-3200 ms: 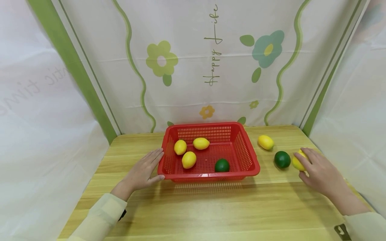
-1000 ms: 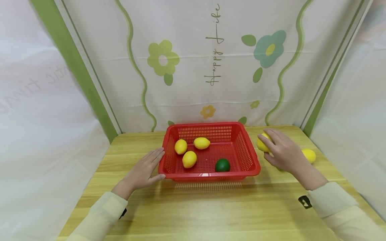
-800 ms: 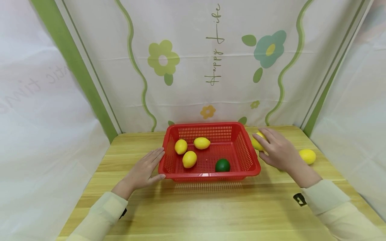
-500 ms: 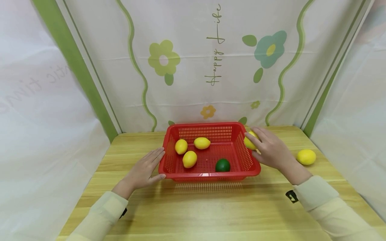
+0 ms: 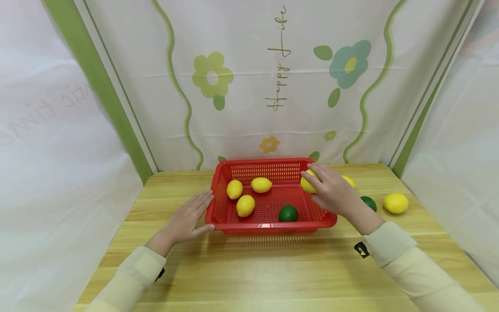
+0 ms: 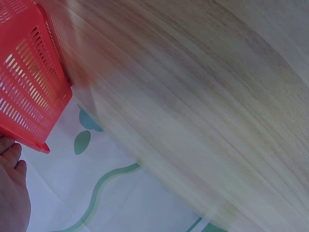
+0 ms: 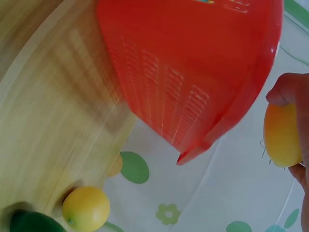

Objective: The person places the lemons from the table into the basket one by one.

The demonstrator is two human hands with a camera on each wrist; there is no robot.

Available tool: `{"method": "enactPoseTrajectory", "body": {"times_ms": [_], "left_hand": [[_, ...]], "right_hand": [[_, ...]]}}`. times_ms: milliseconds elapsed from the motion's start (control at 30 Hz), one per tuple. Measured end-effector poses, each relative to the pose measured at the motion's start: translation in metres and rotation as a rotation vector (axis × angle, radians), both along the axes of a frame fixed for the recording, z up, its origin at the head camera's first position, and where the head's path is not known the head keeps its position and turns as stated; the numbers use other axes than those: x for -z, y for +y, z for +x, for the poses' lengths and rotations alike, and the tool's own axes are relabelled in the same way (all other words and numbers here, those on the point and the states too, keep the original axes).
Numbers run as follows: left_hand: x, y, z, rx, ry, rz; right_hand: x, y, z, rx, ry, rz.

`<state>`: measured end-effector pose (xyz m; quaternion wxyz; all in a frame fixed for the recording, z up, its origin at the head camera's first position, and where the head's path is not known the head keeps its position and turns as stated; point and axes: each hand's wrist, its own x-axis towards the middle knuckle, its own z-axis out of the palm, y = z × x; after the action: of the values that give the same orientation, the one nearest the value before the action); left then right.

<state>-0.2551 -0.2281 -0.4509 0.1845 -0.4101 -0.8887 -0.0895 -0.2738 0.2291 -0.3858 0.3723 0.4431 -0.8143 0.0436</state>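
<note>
Pale sleeves [image 5: 134, 271] nearest, over wood-grain table [image 5: 273, 271]. Left hand [image 5: 186, 222] laid against left rim of red perforated basket [image 5: 241, 227], fingers straight, gripping nothing. Inside basket: dark green fruit [image 5: 288, 214] near front wall, three lemons [image 5: 245, 206] toward left and back. Right of basket, on table: outer lemon [image 5: 396, 203], second green fruit [image 5: 369, 203] beside it. Right hand [image 5: 333, 189] pinching raised lemon [image 5: 308, 182] between thumb and fingers, above basket's right end. Behind that hand, half-hidden lemon [image 5: 348, 180]. Beyond, flower-printed white cloth [image 5: 241, 32].
</note>
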Motion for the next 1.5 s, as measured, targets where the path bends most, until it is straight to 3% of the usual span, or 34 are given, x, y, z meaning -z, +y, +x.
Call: {"method": "enactPoseTrajectory", "body": {"times_ms": [700, 933, 1200, 1500], "left_hand": [[0.000, -0.001, 0.001, -0.006, 0.003, -0.001], [0.000, 0.000, 0.000, -0.004, 0.001, 0.001], [0.000, 0.000, 0.000, -0.005, -0.003, 0.001], [0.001, 0.000, -0.001, 0.000, 0.004, 0.011]], "right_hand": [[0.009, -0.045, -0.008, 0.028, -0.135, 0.067], [0.015, -0.060, -0.013, -0.016, -0.112, 0.047], [0.018, -0.075, -0.016, 0.023, -0.151, 0.098], [0.020, -0.086, -0.018, 0.013, -0.166, 0.119]]}}
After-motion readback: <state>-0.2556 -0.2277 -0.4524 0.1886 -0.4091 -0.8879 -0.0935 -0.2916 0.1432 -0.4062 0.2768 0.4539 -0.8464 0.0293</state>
